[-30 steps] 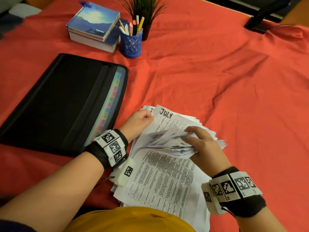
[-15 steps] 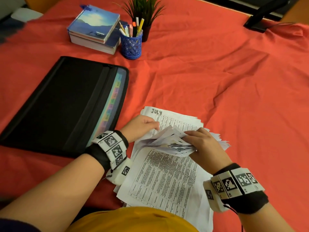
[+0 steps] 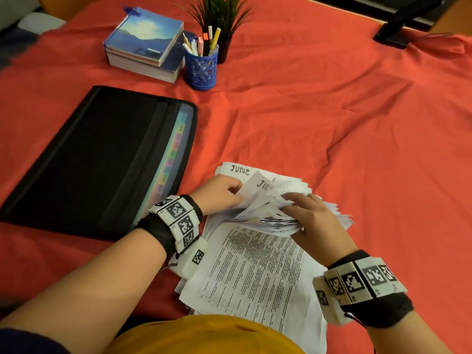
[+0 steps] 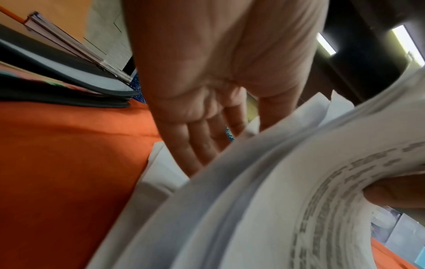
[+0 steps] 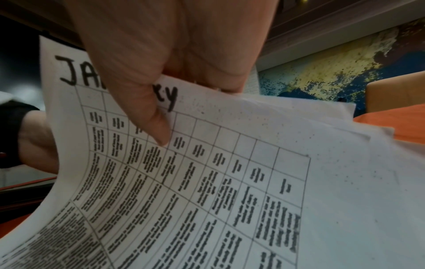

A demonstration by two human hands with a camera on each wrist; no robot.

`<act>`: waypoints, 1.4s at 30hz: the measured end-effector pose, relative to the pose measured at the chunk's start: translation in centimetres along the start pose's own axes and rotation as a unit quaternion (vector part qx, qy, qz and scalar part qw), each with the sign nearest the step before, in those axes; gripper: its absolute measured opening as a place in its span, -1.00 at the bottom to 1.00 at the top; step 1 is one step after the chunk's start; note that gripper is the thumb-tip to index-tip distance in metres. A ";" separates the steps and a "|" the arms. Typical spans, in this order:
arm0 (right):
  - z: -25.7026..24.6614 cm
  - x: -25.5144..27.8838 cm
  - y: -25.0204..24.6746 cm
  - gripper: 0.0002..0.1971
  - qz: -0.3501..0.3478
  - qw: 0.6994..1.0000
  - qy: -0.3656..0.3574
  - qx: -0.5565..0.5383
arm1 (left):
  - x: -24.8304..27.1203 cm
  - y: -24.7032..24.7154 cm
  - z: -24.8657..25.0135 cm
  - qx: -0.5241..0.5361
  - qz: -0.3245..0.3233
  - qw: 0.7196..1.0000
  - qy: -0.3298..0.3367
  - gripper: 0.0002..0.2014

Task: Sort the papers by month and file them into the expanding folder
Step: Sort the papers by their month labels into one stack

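1. While the papers lie in a loose heap on the red cloth near the person, a lifted bunch bends up off it.
2. Right hand grips that bunch, thumb on a January sheet!
3. Left hand, fingers straight, slips between sheets; a June page shows.
4. Expanding folder lies flat to the left, nothing visibly filed: sorting looks barely begun.

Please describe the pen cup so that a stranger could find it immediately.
On the red tablecloth, look at the far side, beyond the black expanding folder. The pen cup stands between the stacked books and a small potted plant; only it is blue latticed.
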State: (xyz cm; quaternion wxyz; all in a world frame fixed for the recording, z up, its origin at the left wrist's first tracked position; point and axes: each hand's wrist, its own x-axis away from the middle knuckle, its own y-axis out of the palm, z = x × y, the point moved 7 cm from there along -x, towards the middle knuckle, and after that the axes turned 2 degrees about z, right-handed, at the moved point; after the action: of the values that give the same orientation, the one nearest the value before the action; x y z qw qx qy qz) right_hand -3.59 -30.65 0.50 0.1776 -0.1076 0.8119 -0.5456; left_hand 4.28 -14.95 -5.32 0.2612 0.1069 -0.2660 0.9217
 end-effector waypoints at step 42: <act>-0.2 -0.1 -0.5 -0.54 0.006 1.000 -0.013 0.019 | 0.9 -1.5 -1.0 -0.024 0.082 0.994 0.071 -0.59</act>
State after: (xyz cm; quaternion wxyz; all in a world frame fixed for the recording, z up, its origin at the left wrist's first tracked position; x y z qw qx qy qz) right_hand -3.63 -30.62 1.04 0.1938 -0.1065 0.7995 -0.5585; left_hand 4.26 -12.92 -5.14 0.2056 0.0126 -0.2766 0.9387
